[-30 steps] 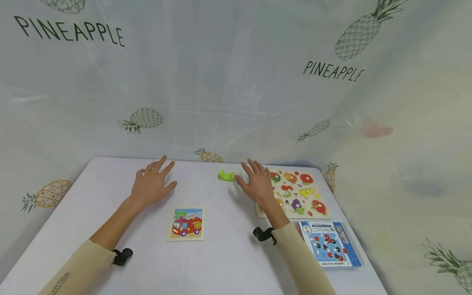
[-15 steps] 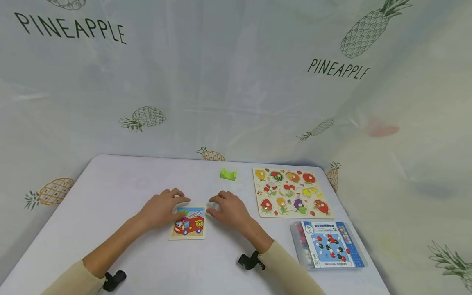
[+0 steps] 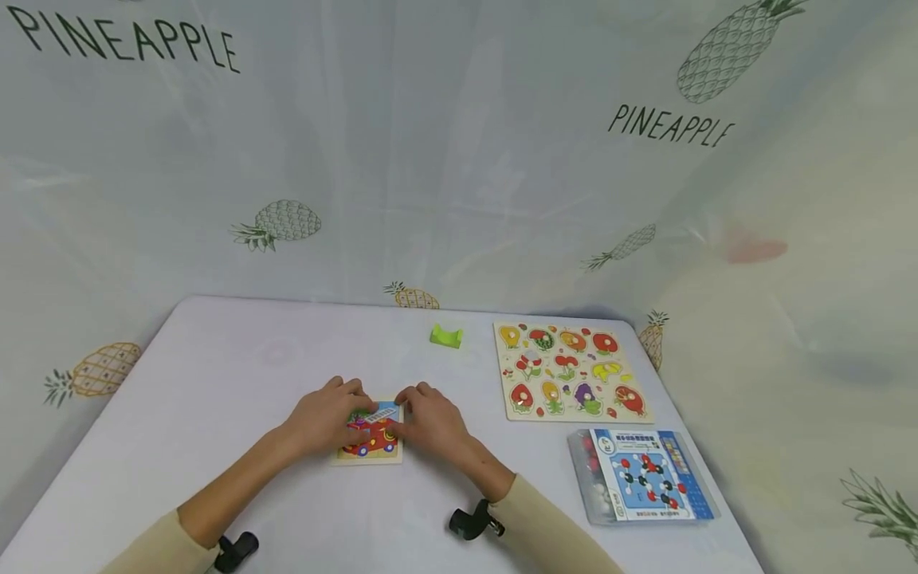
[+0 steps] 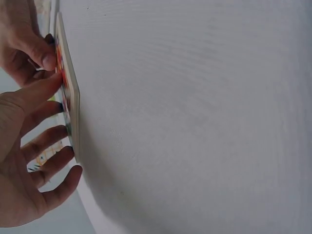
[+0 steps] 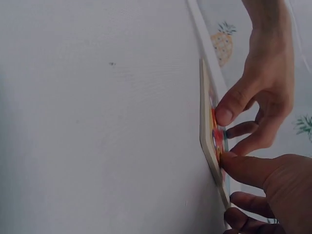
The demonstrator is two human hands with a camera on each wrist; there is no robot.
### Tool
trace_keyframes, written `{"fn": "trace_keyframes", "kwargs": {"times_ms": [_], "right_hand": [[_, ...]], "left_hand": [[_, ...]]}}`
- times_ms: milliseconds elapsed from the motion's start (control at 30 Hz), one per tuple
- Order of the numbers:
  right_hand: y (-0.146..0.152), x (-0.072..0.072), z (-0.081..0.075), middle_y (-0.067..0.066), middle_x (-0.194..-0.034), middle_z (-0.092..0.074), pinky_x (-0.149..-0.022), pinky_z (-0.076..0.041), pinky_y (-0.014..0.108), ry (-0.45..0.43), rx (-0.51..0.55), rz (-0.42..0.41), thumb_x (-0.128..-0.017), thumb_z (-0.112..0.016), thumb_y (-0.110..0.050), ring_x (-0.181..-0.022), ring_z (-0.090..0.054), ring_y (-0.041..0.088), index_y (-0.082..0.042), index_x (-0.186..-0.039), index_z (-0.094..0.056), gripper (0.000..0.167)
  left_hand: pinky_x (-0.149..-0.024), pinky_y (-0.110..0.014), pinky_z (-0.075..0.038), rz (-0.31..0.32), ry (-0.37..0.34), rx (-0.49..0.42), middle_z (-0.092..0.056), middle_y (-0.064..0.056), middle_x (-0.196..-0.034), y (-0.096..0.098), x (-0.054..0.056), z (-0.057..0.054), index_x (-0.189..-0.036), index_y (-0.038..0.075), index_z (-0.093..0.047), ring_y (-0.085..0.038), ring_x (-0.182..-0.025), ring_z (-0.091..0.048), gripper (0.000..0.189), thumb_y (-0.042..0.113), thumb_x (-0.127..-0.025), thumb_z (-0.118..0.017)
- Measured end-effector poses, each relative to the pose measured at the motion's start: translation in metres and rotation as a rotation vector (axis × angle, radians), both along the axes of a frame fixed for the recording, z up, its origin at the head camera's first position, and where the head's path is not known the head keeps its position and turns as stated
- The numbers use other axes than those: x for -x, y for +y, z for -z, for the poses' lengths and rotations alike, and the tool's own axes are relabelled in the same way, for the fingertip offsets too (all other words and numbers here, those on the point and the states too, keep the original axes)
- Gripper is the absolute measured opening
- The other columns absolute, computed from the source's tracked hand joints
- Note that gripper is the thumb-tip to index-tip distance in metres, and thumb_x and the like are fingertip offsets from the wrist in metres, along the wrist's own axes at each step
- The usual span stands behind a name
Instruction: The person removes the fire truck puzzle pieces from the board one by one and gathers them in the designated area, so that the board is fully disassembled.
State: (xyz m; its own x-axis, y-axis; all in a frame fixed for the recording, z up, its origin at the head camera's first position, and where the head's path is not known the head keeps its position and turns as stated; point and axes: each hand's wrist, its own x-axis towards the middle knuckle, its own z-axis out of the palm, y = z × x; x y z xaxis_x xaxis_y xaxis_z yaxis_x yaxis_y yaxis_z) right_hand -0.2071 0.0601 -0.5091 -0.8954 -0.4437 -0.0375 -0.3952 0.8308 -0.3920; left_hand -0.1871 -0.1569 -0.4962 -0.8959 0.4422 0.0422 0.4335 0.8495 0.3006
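A small square jigsaw puzzle (image 3: 374, 452) with a red fire truck on it lies on the white table. My left hand (image 3: 326, 418) is bent over its left side, with the thumb on the picture and the fingers at the upper edge. The right hand (image 3: 433, 422) holds the upper right corner, thumb on the picture and fingers bent at the edge. In the left wrist view the puzzle (image 4: 68, 80) appears nearly edge-on, with left fingertips along it. Both thumbs meet the picture close together in the right wrist view, where the puzzle (image 5: 207, 141) shows its pale wooden edge.
A bright green curved piece (image 3: 446, 337) lies near the back edge of the table (image 3: 237, 359). On the right are a fruit peg puzzle board (image 3: 574, 373) and a clear plastic box (image 3: 645, 477) with a molecule picture. A pineapple-print curtain (image 3: 459, 159) hangs behind.
Both hands have come down and inward from above the table's far part to the fire truck puzzle. Their fingers have bent onto its edges, and the thumbs now touch its picture.
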Motion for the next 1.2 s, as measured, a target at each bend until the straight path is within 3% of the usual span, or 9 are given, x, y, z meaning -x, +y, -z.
{"fn": "trace_keyframes", "kwargs": {"times_ms": [533, 867, 1200], "right_hand": [[-0.0031, 0.0021, -0.0083, -0.007, -0.086, -0.054, -0.063, -0.04, 0.022, -0.08, 0.082, 0.015, -0.085, -0.081, -0.035, -0.074, -0.048, 0.008, -0.013, -0.114, -0.067, 0.039], [-0.0038, 0.002, -0.0058, -0.006, -0.088, -0.055, -0.064, -0.041, 0.024, -0.119, 0.11, 0.033, -0.084, -0.082, -0.035, -0.075, -0.049, 0.009, -0.013, -0.114, -0.063, 0.041], [-0.0029, -0.0012, -0.0047, -0.005, -0.093, -0.057, -0.067, -0.042, 0.024, -0.088, 0.068, 0.001, -0.086, -0.079, -0.037, -0.079, -0.05, 0.008, -0.016, -0.124, -0.065, 0.045]], "left_hand": [[-0.063, -0.031, -0.047, -0.036, -0.074, 0.0, -0.058, 0.007, -0.1, 0.0017, 0.0048, -0.0046, -0.109, 0.02, -0.076, -0.017, -0.089, -0.046, 0.04, 0.037, -0.074, -0.087], [-0.064, -0.029, -0.045, -0.043, -0.076, -0.012, -0.057, 0.007, -0.099, 0.0019, 0.0024, -0.002, -0.11, 0.02, -0.077, -0.016, -0.09, -0.046, 0.04, 0.038, -0.075, -0.087], [-0.067, -0.032, -0.047, -0.053, -0.068, -0.005, -0.058, 0.008, -0.101, 0.0017, 0.0025, -0.0011, -0.11, 0.022, -0.077, -0.016, -0.092, -0.048, 0.041, 0.039, -0.075, -0.087]]}}
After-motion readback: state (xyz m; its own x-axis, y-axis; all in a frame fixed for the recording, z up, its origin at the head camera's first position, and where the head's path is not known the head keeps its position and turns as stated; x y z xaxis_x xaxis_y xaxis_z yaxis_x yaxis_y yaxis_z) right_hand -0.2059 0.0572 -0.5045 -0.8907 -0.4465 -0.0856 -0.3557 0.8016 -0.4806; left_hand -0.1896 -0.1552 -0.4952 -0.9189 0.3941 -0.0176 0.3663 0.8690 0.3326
